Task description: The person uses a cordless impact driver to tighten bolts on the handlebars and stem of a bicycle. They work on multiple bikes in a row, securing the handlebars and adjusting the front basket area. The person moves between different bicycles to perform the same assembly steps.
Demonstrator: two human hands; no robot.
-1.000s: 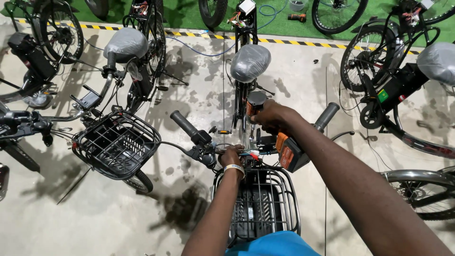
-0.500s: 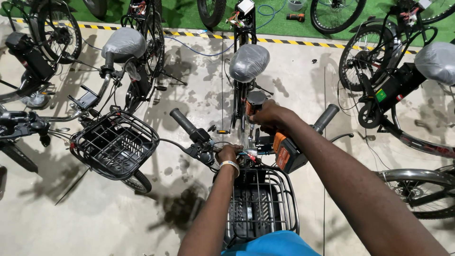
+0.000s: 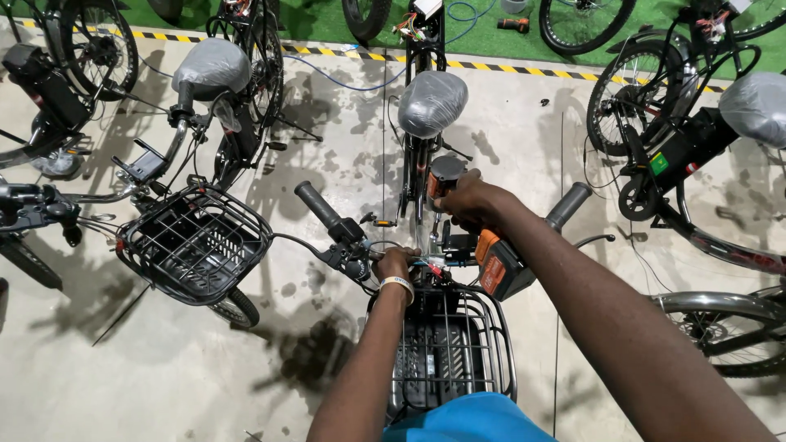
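Nearest you: one blue cloth (image 3: 467, 419) at 6 o'clock, then one black wire basket (image 3: 446, 348) on the bike you're working on.

Your left hand (image 3: 399, 263) sits at the handlebar centre, just past the basket, fingers curled in around small parts and wires there; can't tell exactly what they pinch. One white wristband (image 3: 397, 284) on that wrist.

Your right hand (image 3: 471, 200) is wrapped tight around one drill (image 3: 479, 245), black body with an orange battery, held over the stem at roughly 12 o'clock from the left hand. The drill's tip is hidden behind the hand.

Two grips on this handlebar: left grip (image 3: 318, 205) at 10 o'clock, right grip (image 3: 567, 205) at 2 o'clock. Both untouched.

One wrapped saddle (image 3: 431, 102) straight ahead at 12.

A second basket (image 3: 195, 243) at 9 o'clock on the neighbouring bike, well apart from your hands. Two more wrapped saddles: one (image 3: 210, 69) at 10–11 o'clock, one (image 3: 757, 106) at 2–3 o'clock.

Farthest: one striped floor line (image 3: 508, 69), then green floor with more wheels; their count is cut off by the frame.
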